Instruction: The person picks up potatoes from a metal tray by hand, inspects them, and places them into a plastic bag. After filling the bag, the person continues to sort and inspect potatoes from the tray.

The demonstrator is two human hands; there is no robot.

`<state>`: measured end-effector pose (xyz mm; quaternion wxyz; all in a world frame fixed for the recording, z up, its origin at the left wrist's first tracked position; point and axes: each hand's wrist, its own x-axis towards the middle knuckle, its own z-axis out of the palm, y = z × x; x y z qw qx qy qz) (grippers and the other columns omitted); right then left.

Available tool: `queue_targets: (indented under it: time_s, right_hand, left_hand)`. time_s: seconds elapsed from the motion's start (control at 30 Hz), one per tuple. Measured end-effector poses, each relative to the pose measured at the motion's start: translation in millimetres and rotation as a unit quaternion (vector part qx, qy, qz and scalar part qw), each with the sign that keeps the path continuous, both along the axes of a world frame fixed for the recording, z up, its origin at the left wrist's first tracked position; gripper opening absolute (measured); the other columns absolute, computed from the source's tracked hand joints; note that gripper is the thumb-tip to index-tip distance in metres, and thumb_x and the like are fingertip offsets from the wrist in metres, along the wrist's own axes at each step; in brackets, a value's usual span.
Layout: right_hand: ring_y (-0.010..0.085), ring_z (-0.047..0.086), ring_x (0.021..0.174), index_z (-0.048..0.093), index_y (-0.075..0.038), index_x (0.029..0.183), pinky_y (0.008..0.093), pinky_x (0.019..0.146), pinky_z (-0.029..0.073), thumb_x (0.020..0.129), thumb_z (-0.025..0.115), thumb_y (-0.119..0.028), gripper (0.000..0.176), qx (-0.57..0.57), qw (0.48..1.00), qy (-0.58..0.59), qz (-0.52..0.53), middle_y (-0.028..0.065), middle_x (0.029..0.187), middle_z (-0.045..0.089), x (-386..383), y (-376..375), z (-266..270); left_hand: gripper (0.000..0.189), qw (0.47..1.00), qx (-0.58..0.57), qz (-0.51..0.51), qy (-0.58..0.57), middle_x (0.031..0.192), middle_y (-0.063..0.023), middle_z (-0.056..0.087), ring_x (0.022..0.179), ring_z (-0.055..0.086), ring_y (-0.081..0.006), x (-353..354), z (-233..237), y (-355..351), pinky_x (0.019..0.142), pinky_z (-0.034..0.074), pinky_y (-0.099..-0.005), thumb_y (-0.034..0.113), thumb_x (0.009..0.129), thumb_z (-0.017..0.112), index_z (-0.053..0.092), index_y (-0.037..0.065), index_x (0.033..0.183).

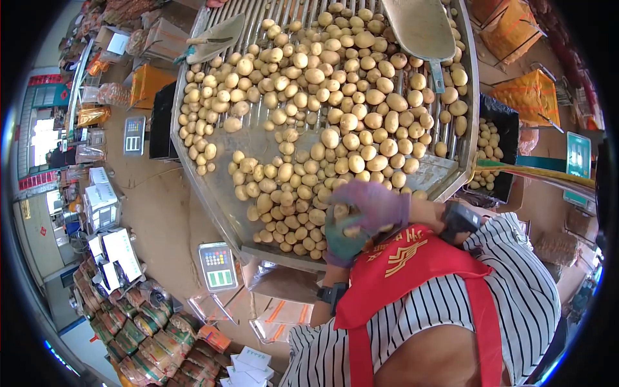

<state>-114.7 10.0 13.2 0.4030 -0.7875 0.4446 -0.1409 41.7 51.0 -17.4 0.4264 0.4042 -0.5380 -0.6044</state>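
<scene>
Many small potatoes lie heaped over a metal sorting table with a slatted upper part. At the near edge of the heap is my left hand, in a teal and purple glove. Just above it, my right hand, gloved in purple, reaches across and is smeared by motion. A few potatoes show between the two hands. Whether either hand grips one is hidden by blur and overlap. Two metal scoops rest on the far part of the table: one scoop at left, another scoop at right.
A black crate of potatoes stands off the table's right side. Below the near edge is an open cardboard box, beside a digital scale. Stacked filled sacks occupy the lower left floor. An orange-lined bag stand stands right.
</scene>
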Motion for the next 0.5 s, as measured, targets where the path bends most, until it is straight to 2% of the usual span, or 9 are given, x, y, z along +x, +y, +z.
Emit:
queue_targets:
  time_s: [0.03,0.07,0.13,0.2,0.33,0.37,0.4,0.47,0.5]
  right_hand:
    - [0.0308,0.054,0.112,0.053,-0.016,0.127,0.0435,0.089,0.048,0.076,0.072,-0.037,0.059,-0.036,0.996,-0.006,-0.079,0.0127,0.123,0.054,0.6,-12.9,-17.4]
    - [0.0306,0.053,0.113,0.051,-0.016,0.128,0.0432,0.088,0.049,0.076,0.071,-0.039,0.06,-0.07,0.985,-0.012,-0.156,0.0131,0.123,0.053,-0.8,-27.2,-27.0]
    - [0.03,0.055,0.104,0.055,-0.012,0.121,0.0421,0.087,0.047,0.082,0.065,-0.03,0.044,0.001,0.983,0.153,-0.103,0.0106,0.119,0.054,-2.5,-67.0,-8.8]
    - [0.0305,0.056,0.102,0.053,-0.009,0.124,0.0399,0.083,0.048,0.082,0.064,-0.026,0.046,-0.069,0.94,0.334,-0.003,0.0102,0.119,0.055,12.1,-86.4,-50.8]
    - [0.0322,0.057,0.099,0.051,-0.006,0.127,0.0381,0.081,0.049,0.081,0.063,-0.02,0.05,-0.079,0.911,0.404,-0.024,0.0151,0.12,0.054,35.8,-99.4,-40.7]
    - [0.0293,0.062,0.099,0.061,-0.002,0.118,0.0391,0.076,0.05,0.075,0.07,-0.028,0.051,-0.032,0.917,0.396,-0.026,0.0144,0.117,0.059,38.2,-110.0,-45.3]
    - [0.0293,0.062,0.099,0.061,-0.002,0.118,0.0391,0.076,0.05,0.075,0.07,-0.028,0.051,-0.034,0.918,0.396,-0.023,0.0144,0.117,0.059,38.0,-111.5,-43.8]
    - [0.0288,0.063,0.1,0.065,-0.003,0.111,0.0391,0.078,0.051,0.076,0.068,-0.027,0.043,0.058,0.943,0.326,-0.045,0.016,0.118,0.058,31.7,-112.8,-37.8]
    - [0.0316,0.062,0.102,0.064,-0.004,0.112,0.0405,0.083,0.051,0.075,0.069,-0.027,0.044,0.05,0.957,0.283,-0.043,0.0182,0.115,0.06,25.8,-110.0,-58.7]
  left_hand:
    - [0.051,0.947,-0.204,-0.072,-0.237,0.104,-0.005,0.06,0.096,0.059,-0.0194,-0.8,8.2,0.7,0.081,0.051,-0.0325,0.019,0.07,0.081,0.053,0.005,0.111]
    - [0.049,0.794,-0.385,-0.136,-0.45,0.104,-0.0042,0.06,0.096,0.059,-0.0191,-0.9,12.7,1.8,0.08,0.051,-0.0333,0.017,0.066,0.083,0.056,0.007,0.105]
    - [0.049,0.803,-0.377,-0.127,-0.444,0.104,-0.0043,0.06,0.096,0.059,-0.0191,2.9,9.2,2.4,0.08,0.051,-0.0332,0.017,0.066,0.083,0.056,0.006,0.106]
    - [0.049,0.818,-0.362,-0.111,-0.432,0.104,-0.0046,0.06,0.096,0.059,-0.0192,7.0,8.4,4.7,0.08,0.051,-0.0332,0.018,0.066,0.083,0.056,0.006,0.106]
    - [0.05,0.846,-0.329,-0.075,-0.412,0.104,-0.005,0.06,0.096,0.059,-0.0194,16.0,8.1,7.9,0.08,0.051,-0.033,0.018,0.067,0.083,0.055,0.006,0.107]
    - [0.05,0.853,-0.321,-0.066,-0.406,0.104,-0.0051,0.06,0.096,0.059,-0.0194,17.7,9.2,9.2,0.08,0.051,-0.0329,0.018,0.067,0.083,0.055,0.006,0.107]
    - [0.051,0.86,-0.314,-0.057,-0.399,0.105,-0.0053,0.06,0.096,0.059,-0.0195,19.1,8.8,9.7,0.08,0.051,-0.0329,0.018,0.067,0.083,0.055,0.005,0.107]
    - [0.051,0.873,-0.298,-0.035,-0.384,0.105,-0.0055,0.06,0.096,0.059,-0.0196,20.3,6.7,9.2,0.08,0.051,-0.0328,0.018,0.067,0.083,0.055,0.005,0.108]
    - [0.051,0.88,-0.288,-0.023,-0.376,0.105,-0.0056,0.06,0.096,0.059,-0.0196,20.8,5.3,10.7,0.08,0.051,-0.0328,0.019,0.067,0.083,0.055,0.005,0.108]
